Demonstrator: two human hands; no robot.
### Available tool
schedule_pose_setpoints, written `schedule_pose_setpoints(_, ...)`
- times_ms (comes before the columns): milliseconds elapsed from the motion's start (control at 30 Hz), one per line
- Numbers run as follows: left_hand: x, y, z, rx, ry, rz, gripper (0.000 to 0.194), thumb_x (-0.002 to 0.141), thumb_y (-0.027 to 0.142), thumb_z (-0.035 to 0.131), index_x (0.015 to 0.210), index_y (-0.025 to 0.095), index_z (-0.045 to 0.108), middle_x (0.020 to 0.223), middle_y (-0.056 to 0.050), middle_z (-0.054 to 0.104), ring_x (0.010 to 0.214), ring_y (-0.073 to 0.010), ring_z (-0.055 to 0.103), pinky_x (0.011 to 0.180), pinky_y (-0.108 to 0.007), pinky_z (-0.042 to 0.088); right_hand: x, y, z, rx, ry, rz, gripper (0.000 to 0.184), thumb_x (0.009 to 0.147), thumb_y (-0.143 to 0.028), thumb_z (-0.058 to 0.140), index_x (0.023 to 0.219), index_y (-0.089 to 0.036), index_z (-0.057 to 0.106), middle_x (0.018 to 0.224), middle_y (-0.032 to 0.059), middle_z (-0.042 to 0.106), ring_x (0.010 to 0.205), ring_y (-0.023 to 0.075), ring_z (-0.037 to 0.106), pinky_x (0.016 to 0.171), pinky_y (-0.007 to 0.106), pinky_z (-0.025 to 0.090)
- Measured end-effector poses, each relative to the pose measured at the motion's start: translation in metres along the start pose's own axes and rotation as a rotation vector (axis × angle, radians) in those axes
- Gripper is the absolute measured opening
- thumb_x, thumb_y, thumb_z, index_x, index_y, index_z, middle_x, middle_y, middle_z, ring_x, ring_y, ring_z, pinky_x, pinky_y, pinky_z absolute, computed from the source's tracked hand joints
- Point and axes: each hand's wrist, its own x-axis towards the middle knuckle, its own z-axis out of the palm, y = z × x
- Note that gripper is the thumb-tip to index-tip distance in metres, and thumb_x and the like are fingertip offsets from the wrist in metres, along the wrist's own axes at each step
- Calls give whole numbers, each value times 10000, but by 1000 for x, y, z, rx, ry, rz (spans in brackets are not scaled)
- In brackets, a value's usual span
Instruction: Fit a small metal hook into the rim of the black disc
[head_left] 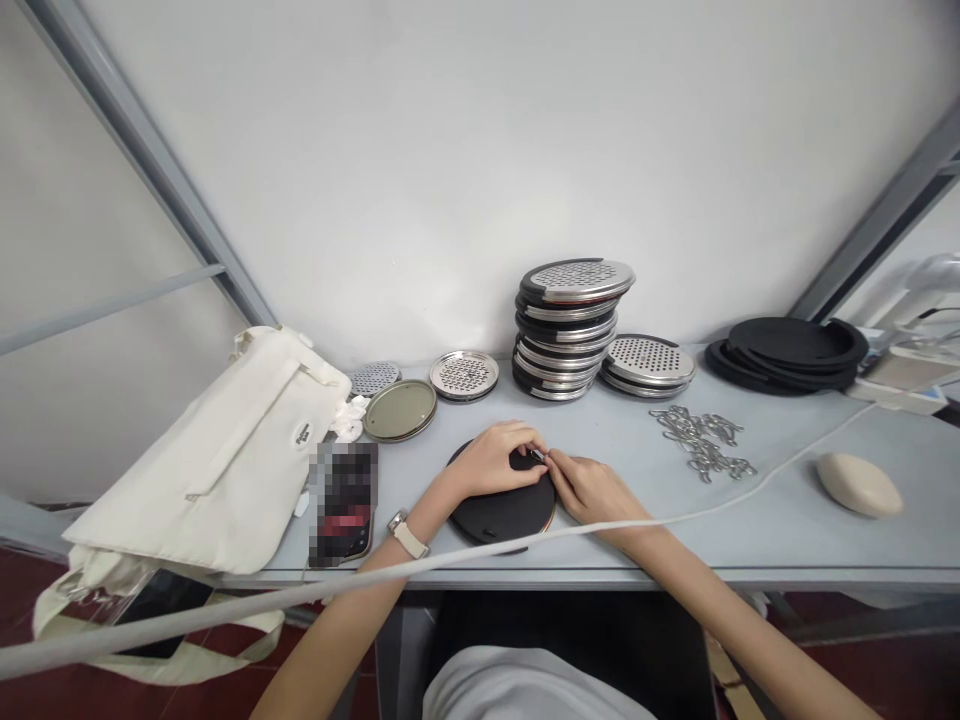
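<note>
A black round lid lies flat on the grey table near its front edge, a thin copper-coloured edge showing at its right. Over its far right part curls my left hand, thumb and fingers closed around the rim. My right hand is beside the lid's right edge, its thumb and forefinger pinched together and meeting the left fingertips. Something small and dark with a shiny spot shows between the two hands, too small to name. To the right lies a loose pile of metal hooks.
Behind stand a tall stack of round graters, a shorter grater stack, and black lids. Left are a white bag, a phone and a green disc. A white cable crosses before my arms; a beige oval object lies right.
</note>
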Motion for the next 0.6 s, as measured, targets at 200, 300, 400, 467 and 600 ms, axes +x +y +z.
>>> schedule_pose_setpoints(200, 0, 0, 0, -71, 8, -8, 180, 727, 200, 559, 902, 161, 572, 824, -11, 592, 746, -104, 528, 746, -227, 416, 0, -1, -1, -28, -10, 32, 269, 896, -277, 226, 827, -179, 467, 635, 24, 591, 528, 122, 524, 501, 237, 260)
schedule_pose_setpoints(300, -1, 1, 0, -106, 4, -26, 179, 725, 204, 567, 898, 157, 571, 831, -12, 596, 748, -100, 529, 742, -220, 419, 0, -2, -2, -22, -19, 40, 273, 898, -292, 225, 811, -185, 460, 631, 20, 589, 528, 122, 524, 501, 237, 256)
schedule_pose_setpoints(400, -1, 0, 0, -131, -5, -42, 180, 725, 203, 567, 899, 157, 572, 837, -13, 598, 753, -98, 529, 737, -215, 421, 0, -2, -3, -11, -20, 47, 278, 900, -304, 218, 812, -188, 455, 631, 20, 590, 530, 123, 526, 502, 236, 256)
schedule_pose_setpoints(467, 0, 0, 0, -143, -5, -49, 179, 725, 203, 567, 898, 155, 572, 836, -13, 598, 753, -97, 528, 731, -211, 423, 0, -2, -3, -5, -18, 46, 278, 901, -306, 214, 815, -190, 452, 639, 21, 594, 535, 124, 529, 502, 236, 256)
schedule_pose_setpoints(600, 0, 0, 0, -160, -11, -62, 179, 723, 207, 568, 894, 153, 569, 836, -13, 598, 754, -96, 530, 724, -209, 425, 0, -1, -2, 5, -6, 48, 277, 902, -305, 205, 814, -193, 443, 635, 20, 596, 533, 126, 534, 497, 235, 253)
